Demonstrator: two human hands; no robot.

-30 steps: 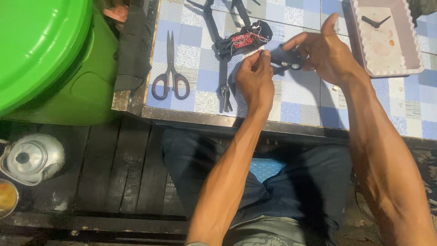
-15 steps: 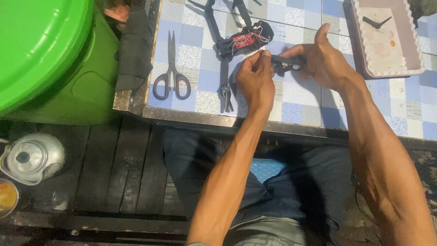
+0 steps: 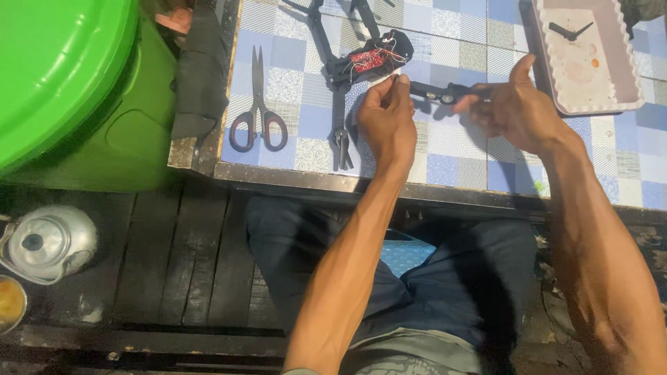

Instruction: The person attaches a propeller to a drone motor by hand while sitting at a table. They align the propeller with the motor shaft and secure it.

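Your left hand (image 3: pixel 387 121) pinched a small white piece just beneath the red circuit board (image 3: pixel 368 60). Your right hand (image 3: pixel 514 107) gripped a slim black plastic arm (image 3: pixel 445 91), thumb raised. Beyond your fingers lay a scalloped white clock (image 3: pixel 587 55) on checkered tiles.

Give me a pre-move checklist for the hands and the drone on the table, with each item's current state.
1. Right hand grips the black drone arm: ok.
2. Left hand fingers at the drone body, beside the red board: ok.
3. What the left fingers pinch: cannot tell, too small.
4. Scissors lie apart from both hands, blades pointing away: ok.
5. Wires on the red board exposed near the fingers: not ok.
6. White tray clear of the right hand: ok.
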